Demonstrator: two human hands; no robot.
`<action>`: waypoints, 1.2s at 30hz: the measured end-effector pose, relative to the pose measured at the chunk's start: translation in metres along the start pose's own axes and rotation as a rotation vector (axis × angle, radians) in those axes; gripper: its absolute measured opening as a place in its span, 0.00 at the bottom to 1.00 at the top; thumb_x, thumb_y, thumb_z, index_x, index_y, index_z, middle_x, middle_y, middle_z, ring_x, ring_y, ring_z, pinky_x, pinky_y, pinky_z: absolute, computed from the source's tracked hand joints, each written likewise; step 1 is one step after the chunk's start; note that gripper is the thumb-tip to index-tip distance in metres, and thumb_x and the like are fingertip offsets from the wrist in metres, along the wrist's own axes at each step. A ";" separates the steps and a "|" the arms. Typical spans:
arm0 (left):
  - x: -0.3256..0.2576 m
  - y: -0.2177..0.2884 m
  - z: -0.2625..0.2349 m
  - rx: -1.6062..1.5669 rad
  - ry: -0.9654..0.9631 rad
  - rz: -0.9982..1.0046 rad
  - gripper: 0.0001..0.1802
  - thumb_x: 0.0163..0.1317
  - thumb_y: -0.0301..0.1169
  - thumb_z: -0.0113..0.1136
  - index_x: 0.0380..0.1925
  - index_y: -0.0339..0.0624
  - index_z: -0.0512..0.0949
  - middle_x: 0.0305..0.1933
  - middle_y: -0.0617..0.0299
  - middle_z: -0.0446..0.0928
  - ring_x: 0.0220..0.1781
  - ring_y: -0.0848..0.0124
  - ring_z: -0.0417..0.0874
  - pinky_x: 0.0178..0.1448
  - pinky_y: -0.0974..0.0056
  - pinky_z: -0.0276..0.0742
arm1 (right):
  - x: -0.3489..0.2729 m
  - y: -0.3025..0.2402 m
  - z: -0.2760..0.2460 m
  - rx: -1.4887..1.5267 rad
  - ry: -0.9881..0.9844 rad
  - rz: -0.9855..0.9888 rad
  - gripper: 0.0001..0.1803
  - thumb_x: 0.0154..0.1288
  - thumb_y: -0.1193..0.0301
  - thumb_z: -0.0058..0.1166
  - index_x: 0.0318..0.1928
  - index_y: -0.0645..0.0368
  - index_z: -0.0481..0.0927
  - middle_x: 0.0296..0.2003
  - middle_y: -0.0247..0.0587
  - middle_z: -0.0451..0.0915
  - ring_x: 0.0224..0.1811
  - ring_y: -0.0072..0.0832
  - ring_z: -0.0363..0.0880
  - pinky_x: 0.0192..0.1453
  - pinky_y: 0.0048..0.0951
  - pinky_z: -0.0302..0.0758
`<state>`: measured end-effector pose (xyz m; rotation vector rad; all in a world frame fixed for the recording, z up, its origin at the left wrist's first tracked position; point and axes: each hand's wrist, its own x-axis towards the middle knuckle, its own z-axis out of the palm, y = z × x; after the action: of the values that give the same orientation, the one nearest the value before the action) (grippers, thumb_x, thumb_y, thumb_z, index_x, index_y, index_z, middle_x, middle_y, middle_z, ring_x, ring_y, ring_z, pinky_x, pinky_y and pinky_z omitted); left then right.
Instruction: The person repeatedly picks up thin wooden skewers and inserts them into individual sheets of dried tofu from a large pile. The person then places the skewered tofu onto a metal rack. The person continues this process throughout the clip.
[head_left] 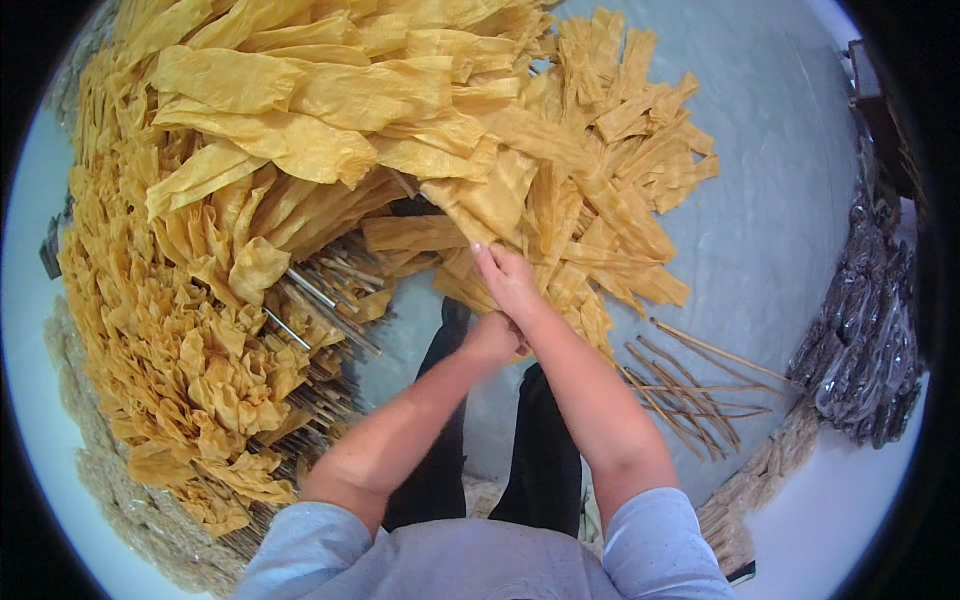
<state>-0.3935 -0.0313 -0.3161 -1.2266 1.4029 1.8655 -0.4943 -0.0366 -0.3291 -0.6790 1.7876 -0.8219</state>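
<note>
My right hand (510, 280) lies with fingers nearly straight on a wrinkled, papery yellow strip (490, 205) mid-pile; my left hand (492, 338) curls tucked beneath it, grip hidden. Thin sticks (690, 385) lie right.

One head-worn fisheye view looks steeply down, close over the hands (505, 305).

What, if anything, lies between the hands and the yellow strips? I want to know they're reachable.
Nothing visible does. The right hand already rests on the yellow strips; the left hand sits just behind it, against the right wrist.
</note>
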 end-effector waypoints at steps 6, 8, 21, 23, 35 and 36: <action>-0.005 0.041 -0.045 -0.776 0.209 0.296 0.14 0.65 0.34 0.53 0.49 0.43 0.70 0.48 0.59 0.76 0.50 0.68 0.78 0.54 0.61 0.76 | -0.051 0.034 -0.026 0.245 0.036 -0.117 0.24 0.72 0.55 0.38 0.32 0.65 0.74 0.23 0.51 0.75 0.28 0.43 0.74 0.37 0.37 0.71; 0.010 0.049 -0.028 -0.442 0.351 0.221 0.13 0.65 0.33 0.54 0.47 0.42 0.70 0.45 0.60 0.77 0.45 0.69 0.80 0.47 0.64 0.79 | -0.073 0.046 -0.034 0.168 0.075 -0.149 0.24 0.72 0.56 0.37 0.31 0.65 0.74 0.23 0.50 0.75 0.27 0.42 0.74 0.37 0.37 0.71; 0.030 0.101 -0.047 -0.855 0.561 0.318 0.11 0.66 0.28 0.52 0.45 0.34 0.71 0.44 0.56 0.77 0.43 0.66 0.80 0.46 0.62 0.79 | -0.319 0.170 -0.167 -0.260 0.246 0.303 0.16 0.64 0.62 0.52 0.27 0.61 0.72 0.21 0.53 0.73 0.24 0.51 0.73 0.27 0.41 0.68; 0.032 0.100 -0.048 -0.865 0.537 0.332 0.11 0.65 0.28 0.53 0.45 0.35 0.72 0.44 0.56 0.77 0.45 0.66 0.80 0.48 0.63 0.79 | -0.385 0.202 -0.200 -0.307 0.306 0.319 0.13 0.63 0.66 0.53 0.26 0.61 0.71 0.21 0.54 0.72 0.21 0.48 0.72 0.25 0.38 0.67; 0.069 0.096 0.067 -0.844 0.454 0.296 0.05 0.64 0.29 0.55 0.37 0.40 0.73 0.34 0.63 0.77 0.30 0.72 0.77 0.28 0.70 0.73 | -0.209 0.124 -0.174 -0.291 0.387 -0.136 0.21 0.63 0.62 0.52 0.56 0.49 0.74 0.39 0.47 0.81 0.40 0.48 0.79 0.45 0.43 0.75; 0.070 0.095 0.066 -0.823 0.426 0.326 0.05 0.63 0.29 0.57 0.35 0.40 0.73 0.29 0.63 0.76 0.23 0.73 0.74 0.22 0.70 0.68 | -0.206 0.116 -0.171 -0.255 0.358 -0.084 0.19 0.63 0.62 0.52 0.54 0.49 0.75 0.38 0.48 0.81 0.40 0.47 0.80 0.45 0.43 0.75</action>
<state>-0.5269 -0.0109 -0.3273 -1.9634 1.0790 2.6681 -0.5960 0.2287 -0.2623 -0.8149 2.2263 -0.8172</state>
